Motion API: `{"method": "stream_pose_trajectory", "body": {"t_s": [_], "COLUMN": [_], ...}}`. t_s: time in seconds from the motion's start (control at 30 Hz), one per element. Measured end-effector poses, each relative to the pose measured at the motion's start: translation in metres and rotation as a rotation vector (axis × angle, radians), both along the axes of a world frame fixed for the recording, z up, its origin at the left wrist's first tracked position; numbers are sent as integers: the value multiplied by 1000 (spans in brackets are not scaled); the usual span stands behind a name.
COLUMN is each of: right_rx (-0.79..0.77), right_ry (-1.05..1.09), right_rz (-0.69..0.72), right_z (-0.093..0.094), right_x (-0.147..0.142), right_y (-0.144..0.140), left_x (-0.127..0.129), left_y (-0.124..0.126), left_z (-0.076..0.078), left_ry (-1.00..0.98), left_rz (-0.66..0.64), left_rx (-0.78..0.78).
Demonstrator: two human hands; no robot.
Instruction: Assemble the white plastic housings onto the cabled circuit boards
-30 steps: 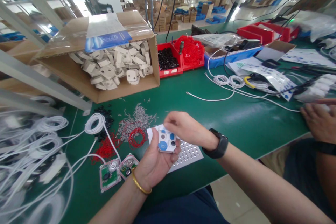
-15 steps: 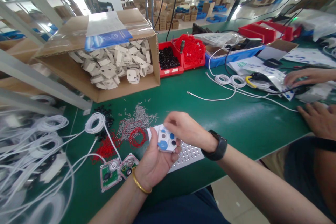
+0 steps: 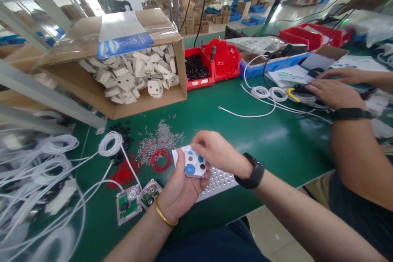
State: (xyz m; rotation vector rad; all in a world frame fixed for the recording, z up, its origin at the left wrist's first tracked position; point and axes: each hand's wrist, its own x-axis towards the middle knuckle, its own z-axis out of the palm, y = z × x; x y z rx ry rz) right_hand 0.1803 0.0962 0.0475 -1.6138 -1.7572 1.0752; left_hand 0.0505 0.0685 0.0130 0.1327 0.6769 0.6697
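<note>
In my left hand (image 3: 181, 190) lies a small white plastic housing cover (image 3: 194, 164) with a blue-patterned label and dark round spots; thumb and fingers grip its edges. My right hand (image 3: 215, 151) bends over the cover's top edge, its fingertips pressed together there; anything pinched between them is hidden. Beneath both hands is a white sheet (image 3: 221, 181) carrying rows of shiny round dots. Left of my left wrist sit two open housings with green circuit boards (image 3: 129, 204), white cables attached. Behind them lie red rings (image 3: 160, 160), small metal screws (image 3: 162, 137) and black pieces (image 3: 124, 135).
A cardboard box (image 3: 183, 73) of white housings stands at the back left. Beside it are red bins with black parts (image 3: 196, 67) and red rings (image 3: 225, 55). Coiled white cables (image 3: 61, 145) crowd the left. At right, a co-worker's hands (image 3: 337, 90) reach over cables and papers.
My hands and the cover stay almost in place. The co-worker's hands have moved, one coming forward over the cables and papers.
</note>
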Motion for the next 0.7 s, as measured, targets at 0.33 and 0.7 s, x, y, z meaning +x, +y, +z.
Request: {"method": "stream_pose_trajectory", "body": {"t_s": [0.33, 0.7], "right_rx": [123, 265], "right_ry": [-44, -40], "right_rz": [-96, -148], "right_z": [-2, -8], "right_x": [-5, -10], "right_y": [-8, -15], "left_x": [0, 1], "left_y": [0, -1], "left_z": [5, 11], "left_ry": [30, 65], "left_rz": [45, 68], "left_rx": [-7, -13]}}
